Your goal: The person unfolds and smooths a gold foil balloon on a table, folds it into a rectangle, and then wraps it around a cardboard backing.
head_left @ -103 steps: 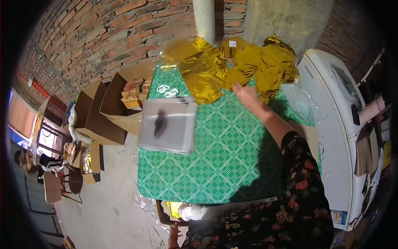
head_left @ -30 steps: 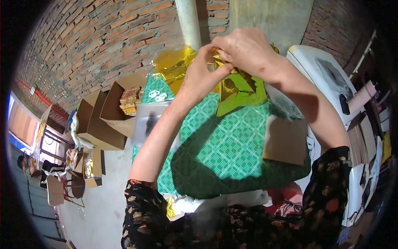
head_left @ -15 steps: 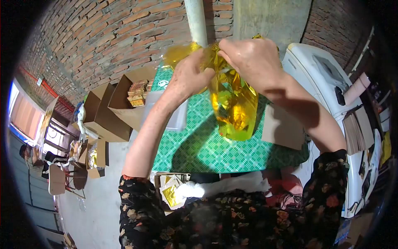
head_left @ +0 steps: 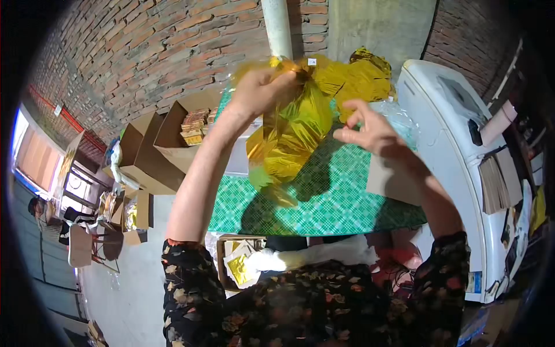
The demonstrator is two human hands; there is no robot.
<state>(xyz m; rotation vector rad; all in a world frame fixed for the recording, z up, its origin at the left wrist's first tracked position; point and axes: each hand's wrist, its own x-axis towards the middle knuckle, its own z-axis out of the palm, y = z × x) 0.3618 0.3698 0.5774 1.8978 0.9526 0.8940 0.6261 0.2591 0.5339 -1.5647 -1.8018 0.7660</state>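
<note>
A crinkled piece of shiny gold foil [head_left: 292, 141] hangs above a table with a green checked cover [head_left: 341, 199]. My left hand [head_left: 260, 95] is closed on its gathered upper end, and the lower part looks smeared by motion. To the right of the hanging foil is my right hand [head_left: 370, 130], thumb and fingers apart, with nothing between them. Behind it, more gold foil [head_left: 367, 78] lies bunched at the far end of the table. Beside that pile rests clear plastic wrapping [head_left: 402, 118].
A cardboard sheet [head_left: 393, 179] lies at the table's right, near a white washing machine [head_left: 442, 139]. Cardboard boxes [head_left: 151, 165] stand on the left, one with stacked packs [head_left: 195, 126]. Below the near edge is a small box with gold-faced paper [head_left: 238, 269]. A person [head_left: 39, 211] is far left.
My right hand has let go of the foil and moved down and right, its fingers opening. The foil has swung left, hanging from my left hand alone.
</note>
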